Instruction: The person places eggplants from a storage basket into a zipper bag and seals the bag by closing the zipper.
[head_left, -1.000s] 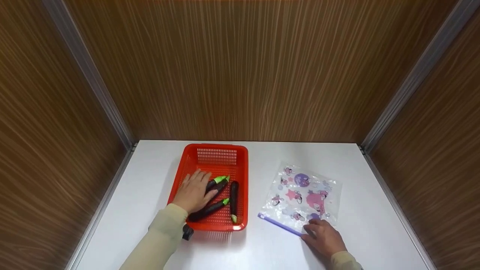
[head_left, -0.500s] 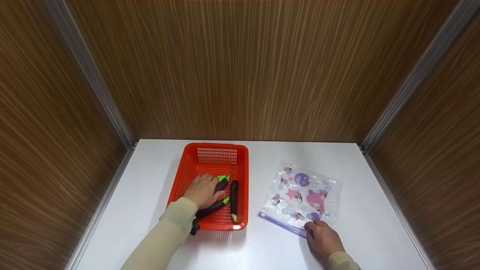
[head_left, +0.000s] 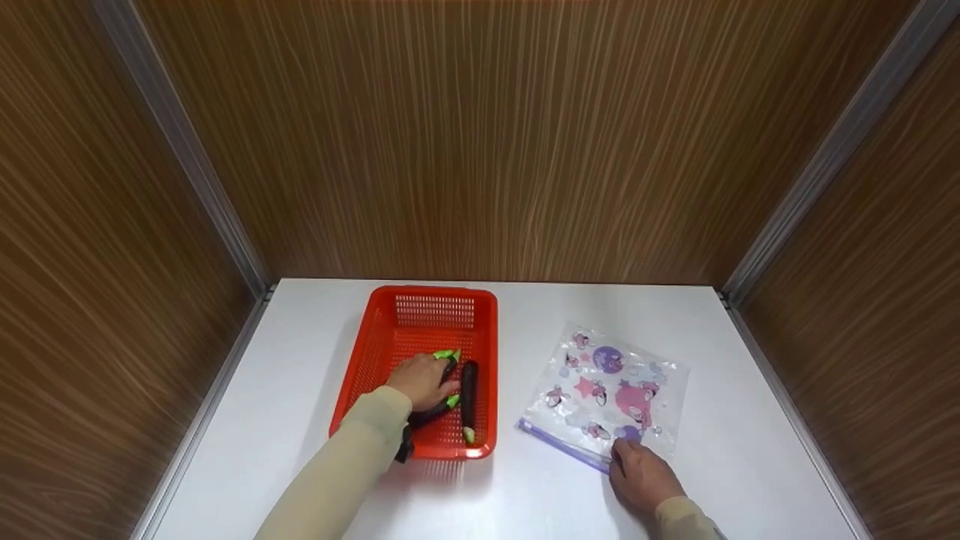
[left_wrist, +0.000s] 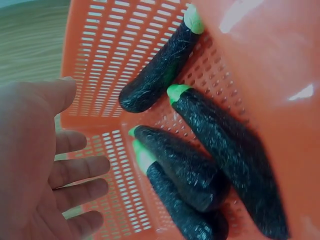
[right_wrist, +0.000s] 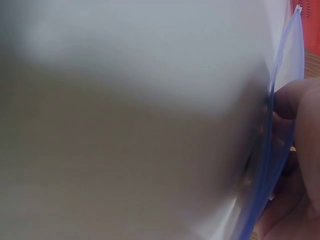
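My left hand [head_left: 420, 379] is over the red plastic basket [head_left: 491, 322], above several dark eggplants with green caps. In the left wrist view its fingers [left_wrist: 80, 170] are extended, and a gap shows between them and the eggplants [left_wrist: 185, 165]. One eggplant [head_left: 469, 401] lies apart along the basket's right side. On the right, my right hand [head_left: 643, 476] grips the edge of a clear, printed zip bag [head_left: 585, 390] lying flat. The right wrist view shows the thumb [right_wrist: 287, 100] between the two lips of the bag's purple zip strip [right_wrist: 265, 165]; the other fingers are partly hidden behind it.
A white tabletop [head_left: 517, 345] carries the basket and the bag. Wood-grain panels [head_left: 480, 150] stand behind and on both sides, with grey metal strips [head_left: 180, 142] at the corners.
My left hand has shifted right over the eggplants in the basket. The right hand's fingers have curled in at the zip strip, and the strip's two edges now show apart near it.
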